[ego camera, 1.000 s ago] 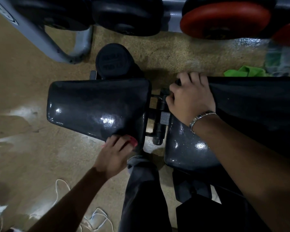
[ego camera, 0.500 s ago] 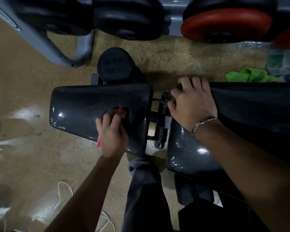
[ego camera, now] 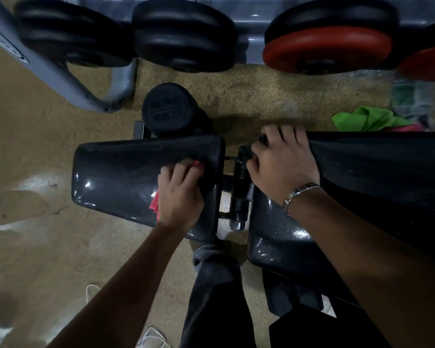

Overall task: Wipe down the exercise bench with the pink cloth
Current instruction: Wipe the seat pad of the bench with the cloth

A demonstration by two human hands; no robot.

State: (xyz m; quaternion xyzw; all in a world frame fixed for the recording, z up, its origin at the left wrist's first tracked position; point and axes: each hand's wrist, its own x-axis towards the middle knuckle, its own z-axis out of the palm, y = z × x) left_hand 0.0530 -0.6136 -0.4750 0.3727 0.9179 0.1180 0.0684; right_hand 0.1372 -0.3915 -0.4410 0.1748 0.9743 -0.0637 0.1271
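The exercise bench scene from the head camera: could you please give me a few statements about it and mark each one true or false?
1. The left hand presses the pink cloth onto the black padded seat pad. True.
2. The right hand holds a spray bottle. False: it grips the end of the long black back pad, near the hinge.
3. A crumpled green cloth lies on the floor beyond the bench. True.
4. All the weight plates on the rack are black. False: one red weight plate is there too.
5. A metal bracelet is on the left wrist. False: it is on the right wrist.
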